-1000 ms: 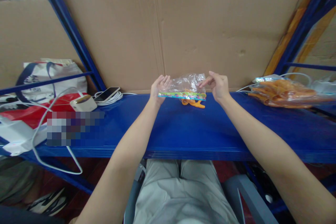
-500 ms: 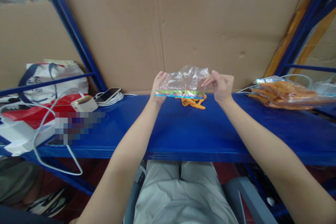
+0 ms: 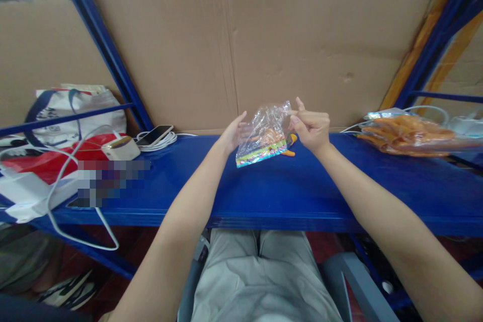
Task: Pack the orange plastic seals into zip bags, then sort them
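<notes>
A clear plastic bag with a colourful printed strip along its lower edge hangs tilted over the blue shelf. My right hand pinches it by the upper right corner, with one finger raised. Close to the bag's left side is my left hand, its thumb and fingers apart; some fingertips lie behind the clear film. Behind the bag, an orange plastic piece rests on the shelf, mostly seen through the film, so its full shape is hidden.
A clear bag of orange pieces lies at the right of the blue shelf. To the left are a phone on a coiled white cable, a red bag, chargers and a white tote bag. Cardboard stands behind.
The plastic bag has swung from level to tilted, its left end dropping. My left hand has come off its left edge and spread its fingers, while my right hand keeps its pinch.
</notes>
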Demonstrator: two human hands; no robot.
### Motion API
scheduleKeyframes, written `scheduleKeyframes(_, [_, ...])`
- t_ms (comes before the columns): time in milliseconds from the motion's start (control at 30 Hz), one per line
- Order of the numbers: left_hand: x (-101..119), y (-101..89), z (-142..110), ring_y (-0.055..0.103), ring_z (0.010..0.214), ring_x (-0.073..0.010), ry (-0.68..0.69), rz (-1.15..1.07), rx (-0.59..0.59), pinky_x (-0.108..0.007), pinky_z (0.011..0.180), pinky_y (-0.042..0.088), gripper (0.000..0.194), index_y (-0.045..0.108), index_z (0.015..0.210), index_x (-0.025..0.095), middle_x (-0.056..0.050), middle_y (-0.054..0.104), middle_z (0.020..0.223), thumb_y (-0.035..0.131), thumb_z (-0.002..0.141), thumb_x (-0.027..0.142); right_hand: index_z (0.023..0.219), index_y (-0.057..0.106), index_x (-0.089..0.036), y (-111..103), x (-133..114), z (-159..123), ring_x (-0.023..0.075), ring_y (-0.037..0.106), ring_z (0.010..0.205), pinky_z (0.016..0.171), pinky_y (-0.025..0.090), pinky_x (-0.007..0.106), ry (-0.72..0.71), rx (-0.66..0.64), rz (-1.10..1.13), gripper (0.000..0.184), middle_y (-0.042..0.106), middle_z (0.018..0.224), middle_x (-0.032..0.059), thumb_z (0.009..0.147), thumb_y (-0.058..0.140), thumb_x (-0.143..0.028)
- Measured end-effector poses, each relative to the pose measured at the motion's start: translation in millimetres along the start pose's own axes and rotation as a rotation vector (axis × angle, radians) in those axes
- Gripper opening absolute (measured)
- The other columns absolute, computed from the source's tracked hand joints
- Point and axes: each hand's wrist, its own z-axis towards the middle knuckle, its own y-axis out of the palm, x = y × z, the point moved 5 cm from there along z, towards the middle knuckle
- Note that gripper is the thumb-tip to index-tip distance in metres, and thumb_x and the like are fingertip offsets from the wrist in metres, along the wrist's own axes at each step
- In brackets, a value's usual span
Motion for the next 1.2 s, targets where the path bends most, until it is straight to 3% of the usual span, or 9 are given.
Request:
scheduleKeyframes(100, [-9, 4.8, -2, 0.073, 0.085, -0.0254, -0.173, 0.021, 0.008, -0.04, 0.085, 0.06, 0.022, 0.07, 0.095, 0.018, -0.012, 0.075, 0.087, 0.073, 0.083, 0.036, 0.047, 0.054, -0.028, 4, 4, 0, 0.0168, 0.062, 0.064, 0.107, 0.047, 0.056, 0.011, -0.047, -0.011, 0.057, 0.049, 0.052, -0.002, 0.083, 0.056, -0.071])
scheduleKeyframes(167, [-8, 7.9, -2, 0.072, 0.078, -0.0209, -0.168, -0.004, 0.045, -0.036, 0.083, 0.06, 0.014, 0.069, 0.093, 0.017, -0.008, 0.074, 0.082, 0.073, 0.082, 0.024, 0.045, 0.048, -0.027, 8, 7, 0, 0.014, 0.054, 0.056, 0.105, 0.049, 0.051, 0.009, -0.067, -0.018, 0.058, 0.045, 0.048, -0.0035, 0.083, 0.059, -0.069])
scheduleKeyframes(300, [1, 2.8, 2, 0.073, 0.081, -0.0171, -0.007, -0.07, 0.242, -0.034, 0.086, 0.06, 0.032, 0.064, 0.101, 0.02, -0.002, 0.073, 0.086, 0.074, 0.074, 0.006, 0.043, 0.038, -0.024, 11, 17, 0, 0.0095, 0.037, 0.047, 0.098, 0.052, 0.04, 0.017, -0.06, -0.038, 0.063, 0.032, 0.041, -0.0066, 0.084, 0.06, -0.065])
scheduleKeyframes(400, [11, -4.3, 4, 0.071, 0.101, -0.0176, 0.163, -0.108, 0.345, -0.031, 0.093, 0.057, 0.044, 0.062, 0.109, 0.024, -0.002, 0.072, 0.102, 0.074, 0.072, 0.004, 0.043, 0.037, -0.023, 11, 29, 2, 0.0102, 0.04, 0.045, 0.072, 0.054, 0.033, 0.104, -0.052, -0.072, 0.066, 0.033, 0.042, -0.0048, 0.085, 0.055, -0.072])
scheduleKeyframes(500, [23, -4.6, 2, 0.066, 0.117, -0.02, 0.291, -0.159, 0.337, -0.03, 0.098, 0.055, 0.05, 0.061, 0.117, 0.028, -0.004, 0.068, 0.116, 0.074, 0.074, 0.007, 0.047, 0.041, -0.023, 12, 43, 3, 0.012, 0.045, 0.046, 0.052, 0.044, 0.028, 0.217, -0.073, -0.022, 0.069, 0.039, 0.043, -0.0028, 0.08, 0.051, -0.082])
scheduleKeyframes(633, [40, 6.6, -11, 0.057, 0.131, -0.0244, 0.397, -0.142, 0.304, -0.032, 0.102, 0.053, 0.044, 0.061, 0.116, 0.031, -0.004, 0.061, 0.127, 0.075, 0.079, 0.012, 0.057, 0.05, -0.024, 16, 52, 5, 0.0132, 0.049, 0.052, 0.052, 0.044, 0.028, 0.267, -0.074, 0.122, 0.064, 0.046, 0.051, -0.0024, 0.076, 0.054, -0.085])
scheduleKeyframes(833, [54, 14.4, -25, 0.04, 0.145, -0.0263, 0.558, 0.005, 0.306, -0.038, 0.117, 0.04, 0.041, 0.059, 0.116, 0.027, -0.005, 0.049, 0.144, 0.073, 0.08, 0.012, 0.067, 0.061, -0.023, 15, 54, 7, 0.0138, 0.055, 0.057, 0.054, 0.047, 0.028, 0.335, 0.003, 0.225, 0.041, 0.062, 0.063, -0.0006, 0.078, 0.067, -0.062])
scheduleKeyframes(1000, [48, -11.2, -12, 0.032, 0.15, -0.0247, 0.624, 0.195, 0.476, -0.04, 0.125, 0.028, 0.053, 0.056, 0.122, 0.028, -0.004, 0.035, 0.154, 0.07, 0.076, 0.004, 0.058, 0.06, -0.019, 8, 65, 5, 0.0118, 0.056, 0.059, 0.059, 0.047, 0.024, 0.463, 0.058, 0.061, 0.021, 0.062, 0.059, -0.0005, 0.075, 0.067, -0.03])
scheduleKeyframes(1200, [35, -33.2, 0, 0.035, 0.149, -0.0264, 0.618, 0.317, 0.584, -0.042, 0.126, 0.025, 0.059, 0.053, 0.125, 0.025, -0.008, 0.02, 0.159, 0.066, 0.074, 0.0, 0.05, 0.058, -0.017, 18, 64, -7, 0.011, 0.056, 0.049, 0.051, 0.046, 0.021, 0.724, -0.1, 0.019, 0.018, 0.056, 0.047, -0.0021, 0.066, 0.062, -0.012])
